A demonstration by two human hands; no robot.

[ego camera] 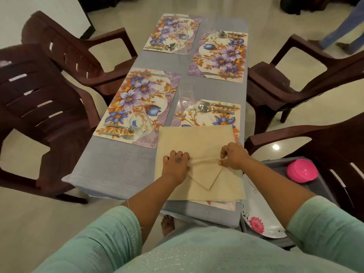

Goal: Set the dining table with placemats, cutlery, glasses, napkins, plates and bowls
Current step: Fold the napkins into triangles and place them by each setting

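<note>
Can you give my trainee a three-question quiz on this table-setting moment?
1. True or false: the left hand presses on the beige napkin while the right hand pinches a fold of it.
2. How many floral placemats can be seen on the dining table? A) two B) four C) six
3. Fill in: the pink bowl sits upside down on a grey ____, to the person's right.

Key: 1 true. 2 B; the near right placemat is partly under the napkin. 3 tray, beside a flowered plate.
</note>
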